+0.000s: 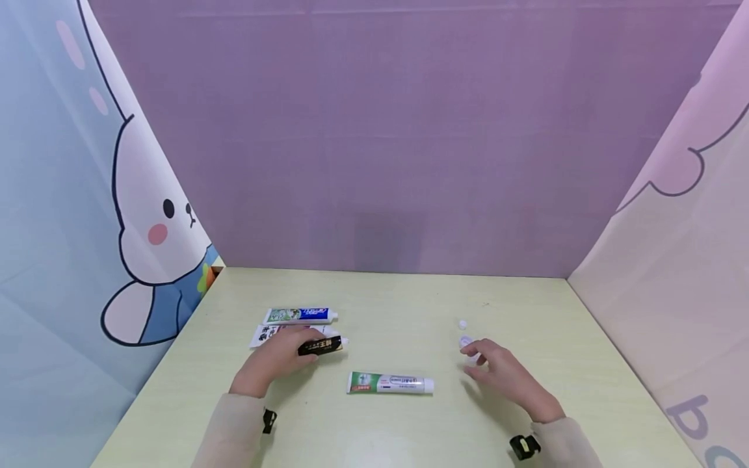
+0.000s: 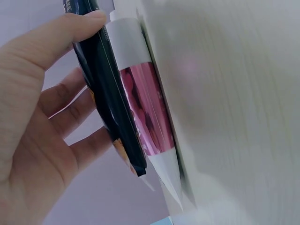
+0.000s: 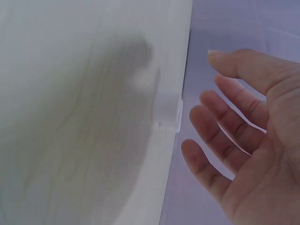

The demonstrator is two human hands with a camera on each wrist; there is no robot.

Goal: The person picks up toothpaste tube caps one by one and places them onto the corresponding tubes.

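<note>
My left hand [image 1: 279, 353] pinches a black toothpaste tube [image 1: 320, 346] between thumb and fingers. In the left wrist view the black tube [image 2: 105, 79] is right beside a white tube with a pink band [image 2: 147, 108], which lies on the table. Behind these lies a blue and green toothpaste tube [image 1: 301, 316]. My right hand [image 1: 506, 376] hovers over the table with relaxed, slightly bent fingers and nothing between them. Close to its fingertips are a clear whitish cap-like piece [image 1: 465, 340] and a smaller white cap [image 1: 463, 324].
A green and white toothpaste tube [image 1: 391, 383] lies crosswise on the pale table [image 1: 398, 305], between the hands and nearer the front. Purple cloth [image 1: 398, 143] rises at the table's back edge, with printed cloths along the left and right sides.
</note>
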